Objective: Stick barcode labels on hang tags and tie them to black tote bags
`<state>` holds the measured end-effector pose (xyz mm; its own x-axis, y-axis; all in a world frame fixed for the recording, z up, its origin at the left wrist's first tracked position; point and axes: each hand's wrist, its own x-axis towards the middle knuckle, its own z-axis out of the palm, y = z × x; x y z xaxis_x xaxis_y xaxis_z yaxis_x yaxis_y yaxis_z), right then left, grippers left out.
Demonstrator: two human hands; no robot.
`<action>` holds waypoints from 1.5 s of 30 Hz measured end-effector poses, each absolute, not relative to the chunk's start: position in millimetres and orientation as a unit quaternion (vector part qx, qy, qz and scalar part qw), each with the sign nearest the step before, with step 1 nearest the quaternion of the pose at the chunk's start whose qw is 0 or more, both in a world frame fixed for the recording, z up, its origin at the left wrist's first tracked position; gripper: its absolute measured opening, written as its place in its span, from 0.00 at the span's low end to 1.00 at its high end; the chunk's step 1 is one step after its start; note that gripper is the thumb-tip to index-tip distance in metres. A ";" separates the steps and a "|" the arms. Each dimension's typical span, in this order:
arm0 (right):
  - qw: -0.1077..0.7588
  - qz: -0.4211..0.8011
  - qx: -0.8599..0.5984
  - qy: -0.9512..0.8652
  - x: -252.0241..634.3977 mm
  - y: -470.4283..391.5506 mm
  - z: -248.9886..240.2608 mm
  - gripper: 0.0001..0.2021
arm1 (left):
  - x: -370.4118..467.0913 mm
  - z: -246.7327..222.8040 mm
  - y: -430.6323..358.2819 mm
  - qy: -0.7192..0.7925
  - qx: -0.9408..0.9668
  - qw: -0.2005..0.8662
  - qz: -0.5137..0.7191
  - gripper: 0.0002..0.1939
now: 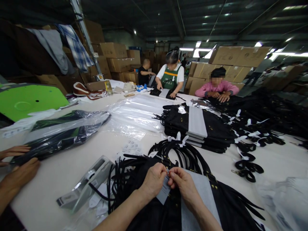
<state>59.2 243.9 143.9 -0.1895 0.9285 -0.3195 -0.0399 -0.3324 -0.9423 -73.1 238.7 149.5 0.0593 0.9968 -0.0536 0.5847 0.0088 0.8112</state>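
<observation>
My left hand (156, 177) and my right hand (181, 180) meet over a black bag (166, 218) at the front of the table. The fingers of both hands are pinched together at the top of a grey printed tag (164, 192), which hangs down between them. What lies right at the fingertips is too small to make out. A pale grey sheet (204, 195) wraps the bag under my right wrist. Black straps and handles (190, 154) bunch up just beyond my hands, and thin black fringe (120, 173) spreads to the left.
A stack of black bags (216, 128) with grey wraps stands behind. Clear plastic bags (134, 112) cover the middle. Left are a plastic-wrapped bag (69, 134), a co-worker's hands (21, 173) and a grey box-like holder (89, 179). Coiled straps (247, 166) lie right; several people work opposite.
</observation>
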 end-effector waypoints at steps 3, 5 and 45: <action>0.379 0.641 -0.509 -0.432 59.7 244.1 143.2 0.12 | -73.3 147.6 238.4 0.623 0.634 0.345 0.301 0.07; 0.379 0.643 -0.509 -0.430 60.1 244.2 143.4 0.12 | -73.3 146.2 238.4 0.624 0.629 0.347 0.306 0.07; 0.385 0.585 -0.549 -0.457 47.2 244.0 139.0 0.10 | -75.0 134.1 236.0 0.594 0.687 0.289 0.302 0.11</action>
<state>47.2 244.0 139.0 -0.1004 0.9515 -0.2909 0.0521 -0.2870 -0.9565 -75.0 236.0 134.1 0.1119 0.9910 0.0728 0.6420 -0.1280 0.7559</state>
